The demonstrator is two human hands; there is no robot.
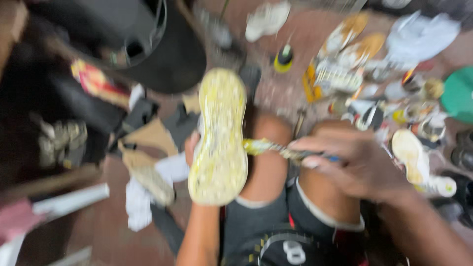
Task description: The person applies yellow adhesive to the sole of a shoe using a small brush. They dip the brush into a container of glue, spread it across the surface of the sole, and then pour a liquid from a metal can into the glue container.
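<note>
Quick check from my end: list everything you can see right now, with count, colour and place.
shoe: 1, sole up, yellowish-white, centre, held from behind.
brush: 1, glue-smeared, tip at the sole's right edge.
bottle: 1, yellow with black cap, upper centre floor.
loose soles: several, pale, right side and upper right; blurred.
black bin: 1, upper left.
scraps: several, tan and white, left of the shoe.
green lid: 1, right edge.
floor: reddish.
knees: 2, bare, below the shoe.
left hand: behind the shoe, gripping it.
right hand: holding the brush.
</note>
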